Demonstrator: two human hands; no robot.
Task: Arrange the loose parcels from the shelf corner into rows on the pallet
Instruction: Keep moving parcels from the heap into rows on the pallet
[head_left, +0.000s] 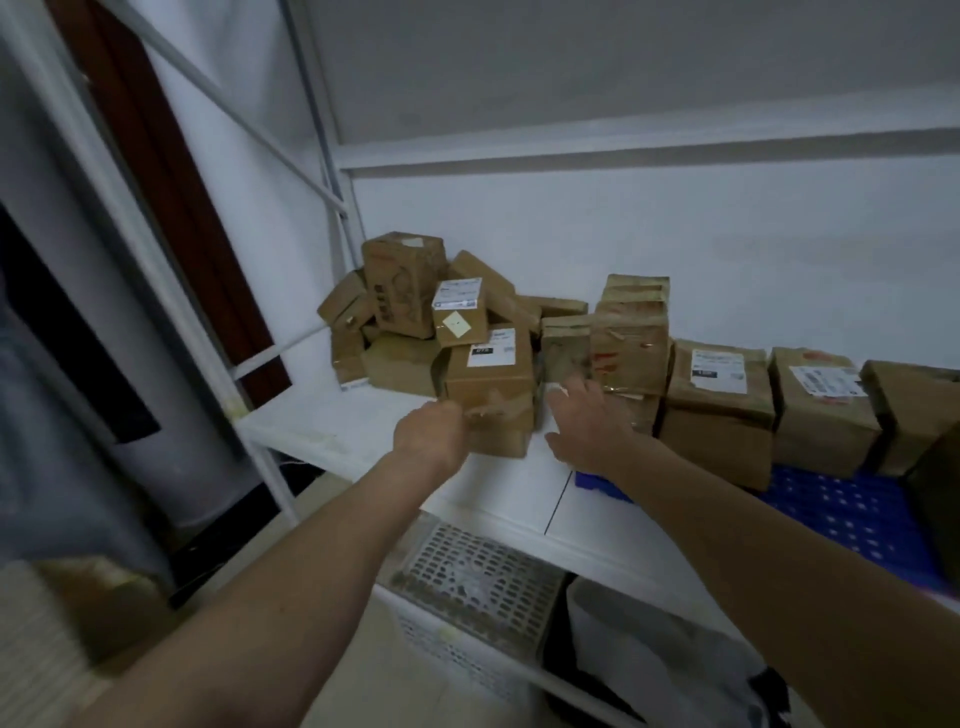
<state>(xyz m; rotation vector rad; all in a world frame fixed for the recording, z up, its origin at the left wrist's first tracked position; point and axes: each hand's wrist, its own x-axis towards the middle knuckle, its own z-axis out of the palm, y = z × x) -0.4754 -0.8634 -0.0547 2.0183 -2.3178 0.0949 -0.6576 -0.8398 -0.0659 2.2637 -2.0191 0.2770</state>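
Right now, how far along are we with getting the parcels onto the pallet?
Partly done. A row of boxes already stands along the back of the blue pallet. In hand: the left hand and right hand are both at the front box of the pile; the picture is too blurred to confirm a grip. Left: the heap of parcels in the shelf corner.
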